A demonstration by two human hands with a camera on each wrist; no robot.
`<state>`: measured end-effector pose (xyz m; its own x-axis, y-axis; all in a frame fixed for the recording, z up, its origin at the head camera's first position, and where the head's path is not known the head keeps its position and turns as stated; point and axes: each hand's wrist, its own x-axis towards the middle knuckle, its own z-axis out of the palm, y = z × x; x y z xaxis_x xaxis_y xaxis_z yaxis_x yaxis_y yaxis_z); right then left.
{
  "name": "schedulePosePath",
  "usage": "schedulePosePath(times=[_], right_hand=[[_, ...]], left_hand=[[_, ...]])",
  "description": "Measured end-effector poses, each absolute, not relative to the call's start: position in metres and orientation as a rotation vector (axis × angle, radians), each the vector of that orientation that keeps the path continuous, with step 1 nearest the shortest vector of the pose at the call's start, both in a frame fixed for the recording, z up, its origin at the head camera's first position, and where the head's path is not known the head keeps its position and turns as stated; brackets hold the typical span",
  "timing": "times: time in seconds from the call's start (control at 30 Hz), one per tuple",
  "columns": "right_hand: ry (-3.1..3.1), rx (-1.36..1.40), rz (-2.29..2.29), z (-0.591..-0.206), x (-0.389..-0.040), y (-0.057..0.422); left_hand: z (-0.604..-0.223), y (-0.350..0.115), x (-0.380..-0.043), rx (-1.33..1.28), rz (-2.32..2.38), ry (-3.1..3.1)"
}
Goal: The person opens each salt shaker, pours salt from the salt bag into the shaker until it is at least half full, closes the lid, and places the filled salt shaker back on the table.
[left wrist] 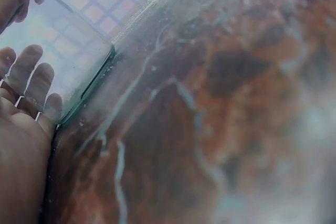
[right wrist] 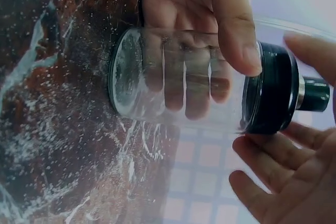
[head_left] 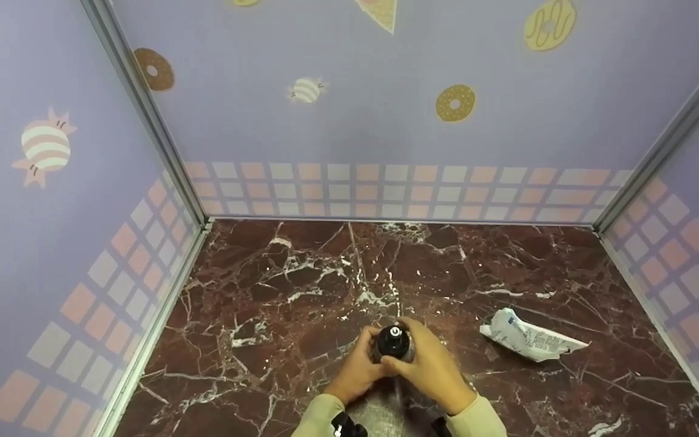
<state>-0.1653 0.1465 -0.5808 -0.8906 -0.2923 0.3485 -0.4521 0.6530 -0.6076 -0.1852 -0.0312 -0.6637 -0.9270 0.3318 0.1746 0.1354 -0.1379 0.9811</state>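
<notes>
The clear bottle [right wrist: 185, 77] is held roughly upright at the near part of the desk [head_left: 204, 346], its body wrapped by the curled left hand [head_left: 357, 367], its black lid [right wrist: 274, 87] pinched by the right hand [head_left: 434, 364]. If the smooth glass is held too loosely while the lid is turned, the bottle could be spun or dropped; by sideways force, the lid could be skewed.

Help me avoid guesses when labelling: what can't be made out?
Head view: bottle base, hidden by left hand, right hand and black cap.
Head view: print on white packet, too small to read.
Left wrist view: black cap, cut off by the edge.
Right wrist view: right hand, partly past the edge.
</notes>
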Motion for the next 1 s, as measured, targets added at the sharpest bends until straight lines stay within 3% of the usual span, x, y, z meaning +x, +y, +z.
schedulePosePath(times=[0.37, 1.0], right_hand=[[-2.609, 0.542, 0.999, -0.579, -0.167, 0.142], [-2.616, 0.869, 1.287, -0.586, -0.173, 0.167]], left_hand=[[-0.663, -0.029, -0.185, 0.452, 2.240, 1.961], [-0.665, -0.033, -0.186, 0.512, 2.157, 2.001]])
